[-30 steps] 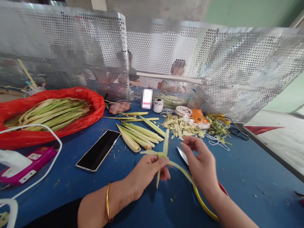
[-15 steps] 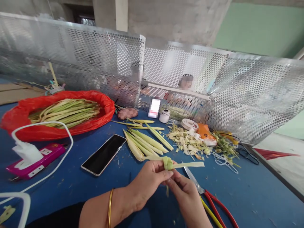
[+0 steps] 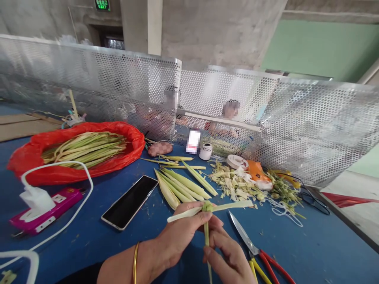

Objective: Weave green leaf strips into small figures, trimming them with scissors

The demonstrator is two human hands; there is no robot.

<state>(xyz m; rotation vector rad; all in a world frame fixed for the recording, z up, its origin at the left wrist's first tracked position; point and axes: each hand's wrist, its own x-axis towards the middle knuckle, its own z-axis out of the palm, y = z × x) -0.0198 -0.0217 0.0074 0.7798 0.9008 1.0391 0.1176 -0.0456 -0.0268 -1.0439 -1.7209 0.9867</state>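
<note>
My left hand (image 3: 185,227), a gold bangle on its wrist, pinches a green knot of folded leaf (image 3: 207,206) between thumb and fingers. Pale leaf strips stick out of the knot to the left and right, and a narrow green strip (image 3: 206,235) hangs down from it. My right hand (image 3: 226,252) grips that hanging strip below the knot. Beyond my hands several pale green leaves (image 3: 183,183) lie fanned out on the blue table. Scissors (image 3: 245,236) with red and yellow handles rest right of my right hand.
A black phone (image 3: 130,202), a magenta power strip (image 3: 49,211) with a white cable, and a red bag (image 3: 26,157) of leaves are at left. Leaf scraps (image 3: 233,183), tape (image 3: 237,161) and an orange packet (image 3: 258,172) lie at right. Behind a perforated metal screen (image 3: 225,86) people sit.
The knot has turned in my left hand, so the left strip and the hanging strip now show. My right hand has moved down along the hanging strip. The camera view has tilted up slightly.
</note>
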